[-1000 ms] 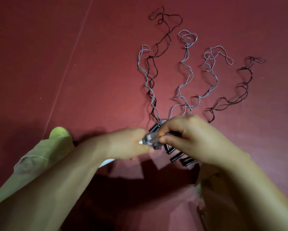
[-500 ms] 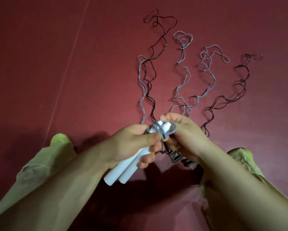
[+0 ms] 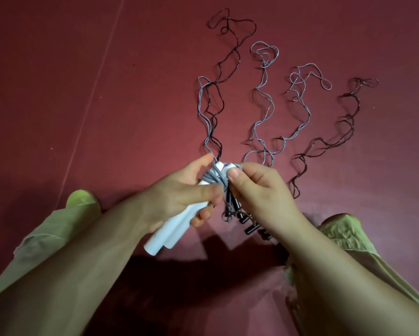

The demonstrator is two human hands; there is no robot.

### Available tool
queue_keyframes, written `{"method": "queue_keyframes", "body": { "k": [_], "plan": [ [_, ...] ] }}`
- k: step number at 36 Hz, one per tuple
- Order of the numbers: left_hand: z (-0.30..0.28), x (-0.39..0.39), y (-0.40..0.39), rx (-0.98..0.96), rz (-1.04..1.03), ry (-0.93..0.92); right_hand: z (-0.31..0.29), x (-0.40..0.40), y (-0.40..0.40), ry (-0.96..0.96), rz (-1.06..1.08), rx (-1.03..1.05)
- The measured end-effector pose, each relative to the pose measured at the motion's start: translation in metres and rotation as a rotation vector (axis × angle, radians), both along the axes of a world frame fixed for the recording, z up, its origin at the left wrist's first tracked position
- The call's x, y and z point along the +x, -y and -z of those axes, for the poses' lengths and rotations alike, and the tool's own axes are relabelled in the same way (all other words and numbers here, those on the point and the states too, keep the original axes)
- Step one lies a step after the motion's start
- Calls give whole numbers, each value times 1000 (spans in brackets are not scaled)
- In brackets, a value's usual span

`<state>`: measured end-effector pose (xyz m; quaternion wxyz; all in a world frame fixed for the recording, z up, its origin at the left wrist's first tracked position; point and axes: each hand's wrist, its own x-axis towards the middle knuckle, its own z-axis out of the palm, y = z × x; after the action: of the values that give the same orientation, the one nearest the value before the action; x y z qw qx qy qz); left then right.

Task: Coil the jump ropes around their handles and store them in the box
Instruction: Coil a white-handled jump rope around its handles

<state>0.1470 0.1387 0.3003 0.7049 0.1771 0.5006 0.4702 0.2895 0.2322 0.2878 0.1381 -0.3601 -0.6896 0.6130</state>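
Observation:
My left hand (image 3: pixel 179 197) grips a pair of white jump rope handles (image 3: pixel 169 236), held side by side and pointing down-left. Several turns of grey rope (image 3: pixel 214 179) are wound around their top ends. My right hand (image 3: pixel 259 192) pinches that grey rope at the handle tops. The loose rest of the grey rope (image 3: pixel 205 112) trails away across the floor. Under my right hand lie several black handles (image 3: pixel 242 218), partly hidden. Other wavy ropes spread beyond: a dark rope (image 3: pixel 232 54), a grey rope (image 3: pixel 264 98), another grey rope (image 3: pixel 300 110) and a dark rope (image 3: pixel 344 122). No box is in view.
The floor is a dark red mat (image 3: pixel 82 69) with a pale seam line (image 3: pixel 92 100) running diagonally at left. My knees in light green trousers (image 3: pixel 58 226) sit at both lower sides, the right one (image 3: pixel 344 231) close to the black handles.
The white handles have been lifted from the pile into my left hand, and more turns of grey rope have been wound around their tops. The trailing grey rope has drawn slightly nearer.

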Motion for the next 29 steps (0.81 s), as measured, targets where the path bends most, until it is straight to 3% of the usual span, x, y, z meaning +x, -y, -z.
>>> {"method": "queue_keyframes", "body": {
  "k": [5,9,13,18,23,29],
  "plan": [
    [12,-5,9,-142,178,356,-3,1,-10,-49,151,-50],
    [15,-6,9,-103,213,358,0,2,-16,-56,214,-165],
    [8,0,2,-195,141,63,9,-2,-5,-23,258,-306],
    [18,4,1,-202,106,-388,27,-8,6,147,301,-201],
    [22,-2,0,-198,161,-699,28,-10,16,191,279,-119],
    [18,9,7,-192,424,-1526,19,-12,18,309,153,-296]
  ]
}}
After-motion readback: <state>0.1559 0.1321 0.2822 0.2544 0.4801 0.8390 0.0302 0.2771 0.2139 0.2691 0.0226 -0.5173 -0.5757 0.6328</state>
